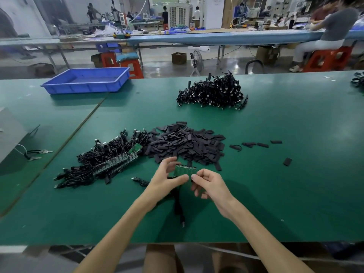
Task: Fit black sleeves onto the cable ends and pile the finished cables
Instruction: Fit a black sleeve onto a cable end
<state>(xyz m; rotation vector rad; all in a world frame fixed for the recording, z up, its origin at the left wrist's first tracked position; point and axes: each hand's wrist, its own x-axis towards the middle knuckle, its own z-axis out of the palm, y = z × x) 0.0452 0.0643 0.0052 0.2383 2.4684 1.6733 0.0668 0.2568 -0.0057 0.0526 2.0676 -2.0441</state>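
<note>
One small green circuit-board strip (pixel 184 170), black cables (pixel 178 209) hanging from it, is pinched by the left hand (pixel 167 179) and right hand (pixel 209 185) over the green surface (pixel 285 194), near heaped flat black sleeves (pixel 187 146).

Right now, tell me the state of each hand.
Left hand: grips the green board.
Right hand: pinches the same board's right edge.

Brightness: even, fairly bright, from overhead.
Shadows: soft ones on the green table (pixel 275 194) just nearer than the sleeve pile (pixel 187 144), under the forearms (pixel 122 219); another beneath the blue tray (pixel 78 88), beyond and left of it.
Glare: pale sheen left of the pile; shiny floor (pixel 157 64) beyond it.
Focus: pile crisp, room beyond it smeared.
Distortion: table edges bow around the pile.
</note>
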